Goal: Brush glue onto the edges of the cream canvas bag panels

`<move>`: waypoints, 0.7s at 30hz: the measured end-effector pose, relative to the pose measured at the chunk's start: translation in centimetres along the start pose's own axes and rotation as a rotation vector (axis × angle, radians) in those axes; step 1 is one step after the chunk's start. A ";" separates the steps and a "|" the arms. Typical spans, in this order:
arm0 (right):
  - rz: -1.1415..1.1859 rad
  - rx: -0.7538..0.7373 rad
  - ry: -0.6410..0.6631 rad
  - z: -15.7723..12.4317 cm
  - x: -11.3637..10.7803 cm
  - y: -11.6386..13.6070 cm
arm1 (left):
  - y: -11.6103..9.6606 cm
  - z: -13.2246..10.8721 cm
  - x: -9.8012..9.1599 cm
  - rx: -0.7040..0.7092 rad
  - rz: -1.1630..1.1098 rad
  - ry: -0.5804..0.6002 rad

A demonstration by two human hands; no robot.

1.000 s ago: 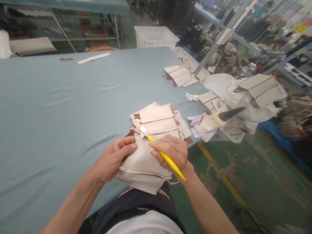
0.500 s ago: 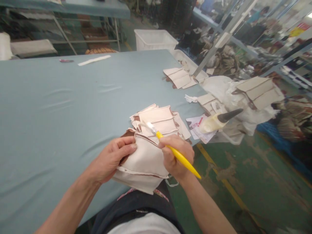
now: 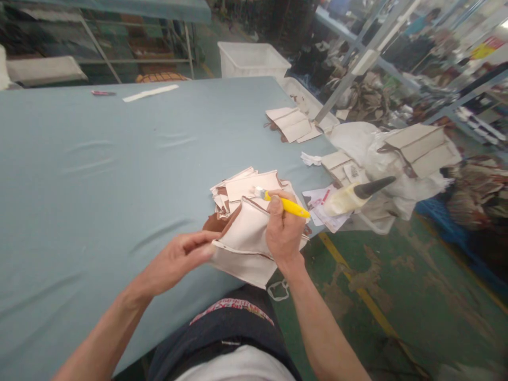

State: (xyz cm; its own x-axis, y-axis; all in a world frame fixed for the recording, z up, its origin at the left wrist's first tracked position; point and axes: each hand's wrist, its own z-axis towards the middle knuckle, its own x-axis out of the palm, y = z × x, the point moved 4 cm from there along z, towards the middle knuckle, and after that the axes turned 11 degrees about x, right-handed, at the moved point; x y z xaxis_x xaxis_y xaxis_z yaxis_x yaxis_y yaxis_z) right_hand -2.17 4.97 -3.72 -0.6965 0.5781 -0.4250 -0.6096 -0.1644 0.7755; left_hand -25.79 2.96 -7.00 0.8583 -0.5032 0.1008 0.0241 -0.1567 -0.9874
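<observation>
My right hand point(image 3: 286, 230) is closed around a yellow-handled brush point(image 3: 291, 205), its pale bristles pointing left over a pile of cream pieces point(image 3: 248, 186). The same hand also presses against the right side of a cream fabric pouch point(image 3: 248, 228) with brown edges and a brown inside. At the pouch's left edge, my left hand point(image 3: 177, 262) has its thumb and fingers on the corner, with the fingertips partly hidden. The pouch is tilted in front of the pile, near the table's front edge. A thin white loop point(image 3: 278, 290) hangs below it.
To the right, a cream-coloured bottle with a black nozzle point(image 3: 345, 200) lies over papers point(image 3: 319, 211). More cream pieces point(image 3: 291, 124) lie at the far right corner of the blue-green table point(image 3: 99, 201). A white bin point(image 3: 254, 59) stands beyond. A metal post point(image 3: 345, 90) slants upward.
The pouch has shifted up and right toward the pile. My left hand has slid down to its lower left corner. The brush has moved right and up, its handle now lying flatter.
</observation>
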 end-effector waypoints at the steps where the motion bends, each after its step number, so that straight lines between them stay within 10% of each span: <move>1: 0.001 0.017 0.003 0.0 0.1 -0.2 | 0.1 -0.3 0.2 0.014 0.034 0.023; 7: 0.069 0.111 0.018 -0.2 1.4 -1.9 | -1.4 -0.3 2.5 0.189 0.196 0.064; 12: 0.446 0.242 -0.049 0.1 -1.6 -1.3 | -2.8 -0.7 1.7 0.236 0.325 0.011; 21: 0.751 0.413 0.367 -1.2 -1.3 3.3 | -3.4 -1.0 1.3 0.138 0.243 0.017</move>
State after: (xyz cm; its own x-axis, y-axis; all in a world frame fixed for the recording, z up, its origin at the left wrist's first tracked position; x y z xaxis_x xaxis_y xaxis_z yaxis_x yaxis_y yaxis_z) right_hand -3.68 2.73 -1.15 -0.9728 0.1347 0.1886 0.1828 -0.0547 0.9816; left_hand -25.33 1.98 -3.35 0.8388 -0.5260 -0.1404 -0.1109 0.0875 -0.9900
